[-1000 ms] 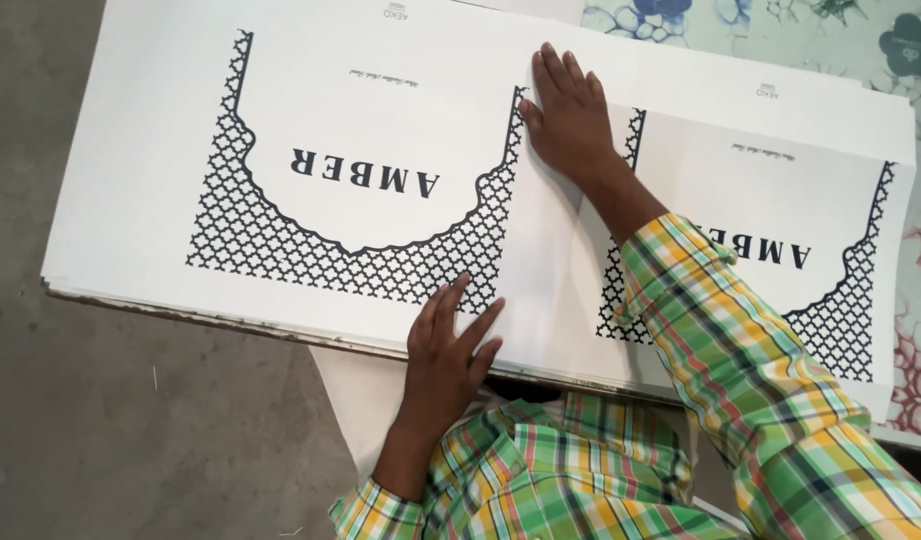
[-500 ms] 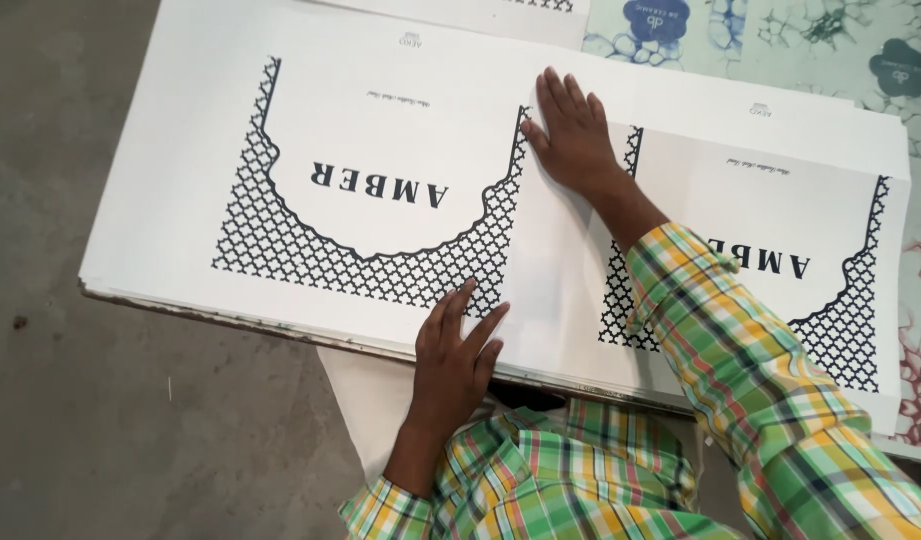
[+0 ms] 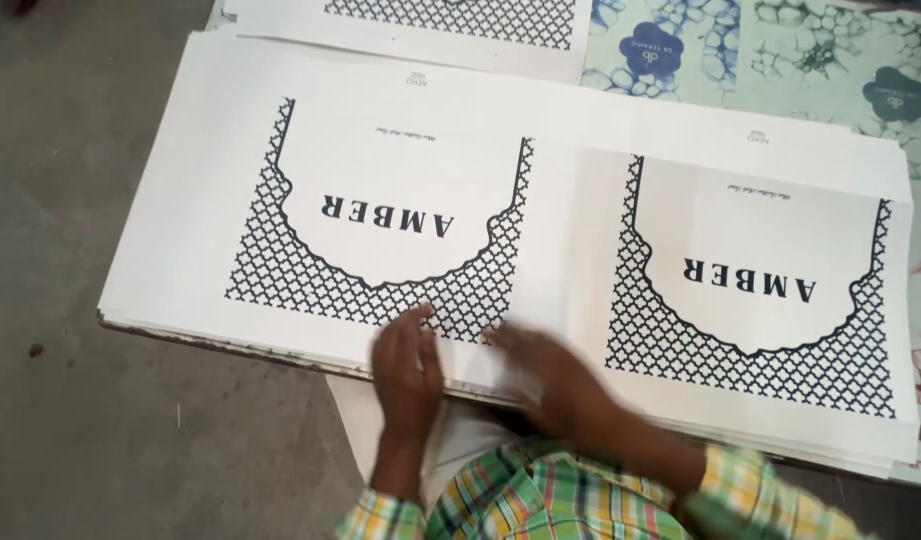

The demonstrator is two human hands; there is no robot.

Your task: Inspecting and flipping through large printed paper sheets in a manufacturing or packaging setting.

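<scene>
While both hands sit at the near edge of it, the stack of printed sheets (image 3: 571, 190) takes up most of the view, lying flat on the tabletop (image 3: 841, 60) with its left end hanging out over the grey concrete floor (image 3: 71, 420). The top sheet is plain white card with two identical prints side by side: each one is a black lattice pattern, kind of a quatrefoil mesh, with a big white scalloped arch cut out of it and a short word in bold black capitals inside, all upside down from where the person stands. The layered edges show along the near side, so it's a decent pile, not one sheet. The left hand (image 3: 406, 365) lies flat with fingers spread a little, palm down on the near edge just below the left print's lattice, holding nothing. The right hand (image 3: 556, 385) is just beside it, between the two prints, also at the near edge, but it's smeared with motion blur so I honestly can't tell if it's pinching a sheet or just pressing down. Both sleeves are a green, yellow and orange plaid. Another printed sheet (image 3: 431, 25) with the same lattice lies past the far edge, and the tabletop itself has a pale marbled blue and green pattern.
</scene>
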